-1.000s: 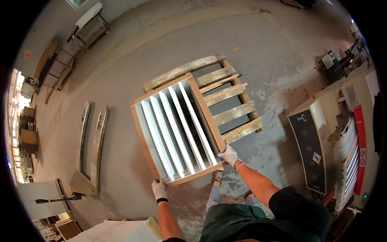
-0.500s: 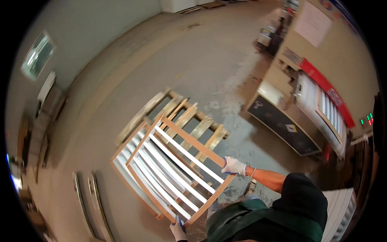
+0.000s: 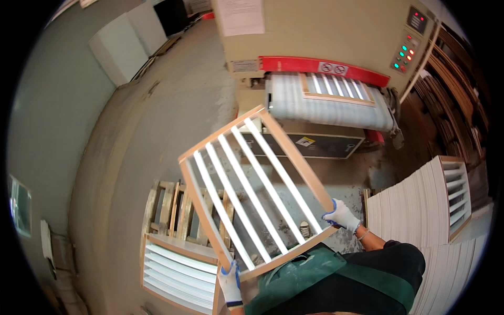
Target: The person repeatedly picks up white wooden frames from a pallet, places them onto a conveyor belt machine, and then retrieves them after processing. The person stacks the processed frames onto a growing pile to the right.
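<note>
One beige machine (image 3: 315, 31), one belt (image 3: 294, 110), one slatted frame on it (image 3: 338, 101). Held frame (image 3: 253, 192): one, five white slats, raised before the person; long axis runs away and leftward from the fingers. Belt lies beyond, toward the right; right hand nearer. One pallet (image 3: 167, 206) lower left, slatted stack (image 3: 181, 270) at its near end, layers uncountable. Two gloved hands: left hand (image 3: 229, 283) pinches near-left corner, right hand (image 3: 344, 215) near-right.

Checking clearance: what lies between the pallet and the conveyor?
In the head view, the held frame stretches between the pallet and the conveyor; floor shows through it.
</note>
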A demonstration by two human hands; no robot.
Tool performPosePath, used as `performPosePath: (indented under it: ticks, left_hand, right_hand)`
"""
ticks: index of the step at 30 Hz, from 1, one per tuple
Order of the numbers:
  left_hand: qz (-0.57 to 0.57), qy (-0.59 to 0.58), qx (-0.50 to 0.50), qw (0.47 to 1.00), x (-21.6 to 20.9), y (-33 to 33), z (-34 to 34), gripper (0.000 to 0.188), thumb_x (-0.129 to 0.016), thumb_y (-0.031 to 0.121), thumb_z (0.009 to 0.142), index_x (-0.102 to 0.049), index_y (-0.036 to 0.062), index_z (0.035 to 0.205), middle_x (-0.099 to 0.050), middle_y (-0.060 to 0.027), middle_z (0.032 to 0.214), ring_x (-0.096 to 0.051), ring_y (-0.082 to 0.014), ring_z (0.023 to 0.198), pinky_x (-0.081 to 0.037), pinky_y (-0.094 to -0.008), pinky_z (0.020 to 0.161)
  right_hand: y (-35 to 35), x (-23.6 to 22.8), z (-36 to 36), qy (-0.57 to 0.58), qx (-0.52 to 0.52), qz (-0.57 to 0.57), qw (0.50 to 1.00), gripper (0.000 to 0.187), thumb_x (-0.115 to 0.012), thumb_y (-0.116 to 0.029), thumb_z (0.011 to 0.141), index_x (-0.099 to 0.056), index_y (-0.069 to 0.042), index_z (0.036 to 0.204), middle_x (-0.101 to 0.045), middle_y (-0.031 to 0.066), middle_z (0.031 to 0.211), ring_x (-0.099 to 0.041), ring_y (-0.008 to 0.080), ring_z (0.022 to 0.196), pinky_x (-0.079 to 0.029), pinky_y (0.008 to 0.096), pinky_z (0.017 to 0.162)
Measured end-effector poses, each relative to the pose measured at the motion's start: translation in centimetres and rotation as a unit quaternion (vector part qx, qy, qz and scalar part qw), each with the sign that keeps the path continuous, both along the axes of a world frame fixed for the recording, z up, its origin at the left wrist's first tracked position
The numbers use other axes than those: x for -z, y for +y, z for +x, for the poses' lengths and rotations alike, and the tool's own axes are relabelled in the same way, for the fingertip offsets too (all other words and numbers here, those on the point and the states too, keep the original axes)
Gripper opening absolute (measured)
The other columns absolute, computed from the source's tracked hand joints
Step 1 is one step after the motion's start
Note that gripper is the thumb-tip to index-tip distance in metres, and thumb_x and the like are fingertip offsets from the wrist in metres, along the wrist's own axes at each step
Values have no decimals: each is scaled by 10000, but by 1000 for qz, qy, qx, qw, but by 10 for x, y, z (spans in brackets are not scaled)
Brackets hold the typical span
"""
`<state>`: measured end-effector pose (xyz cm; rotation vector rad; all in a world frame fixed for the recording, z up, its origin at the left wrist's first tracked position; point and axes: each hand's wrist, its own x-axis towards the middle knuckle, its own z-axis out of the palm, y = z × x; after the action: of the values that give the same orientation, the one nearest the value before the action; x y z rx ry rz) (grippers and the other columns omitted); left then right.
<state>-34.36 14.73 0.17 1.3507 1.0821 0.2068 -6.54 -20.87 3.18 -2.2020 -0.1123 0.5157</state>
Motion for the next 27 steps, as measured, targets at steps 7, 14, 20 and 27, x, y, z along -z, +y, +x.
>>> performPosePath:
  ticks: [7, 14, 20, 27]
  left_hand:
    - [10, 19, 191, 981, -42, -50, 163, 239, -748, 241, 912, -687, 9, 920, -616, 17, 704, -538, -67, 583, -408, -242, 526]
    - [59, 9, 308, 949, -71, -130, 268, 256, -749, 281, 919, -678, 40, 871, -606, 32, 683, -524, -56, 560, -386, -232, 508]
    - [29, -3, 323, 946, -60, -153, 313, 311, -735, 311, 928, -676, 17, 846, -594, 9, 666, -506, -79, 558, -396, -256, 526]
    - [276, -153, 436, 843, -46, -153, 341, 397, -671, 363, 976, -676, -33, 1001, -651, -59, 743, -580, -146, 607, -459, -294, 590]
  right_hand:
    - [-140, -13, 4, -3, 210, 123, 970, 331, -778, -32, 741, -654, 37, 1040, -680, 88, 755, -642, 143, 591, -521, 301, 540]
    - [-241, 14, 20, -4, 303, 187, 934, 144, -733, -15, 773, -639, 0, 882, -628, 42, 682, -599, 127, 530, -496, 291, 498]
    - [-272, 22, 62, 19, 292, 206, 934, 178, -706, 27, 783, -635, 4, 945, -613, 39, 688, -592, 136, 527, -487, 297, 487]
    - [-287, 24, 127, -17, 249, 167, 954, 102, -723, 0, 780, -634, -2, 831, -627, 34, 660, -578, 106, 548, -466, 291, 495]
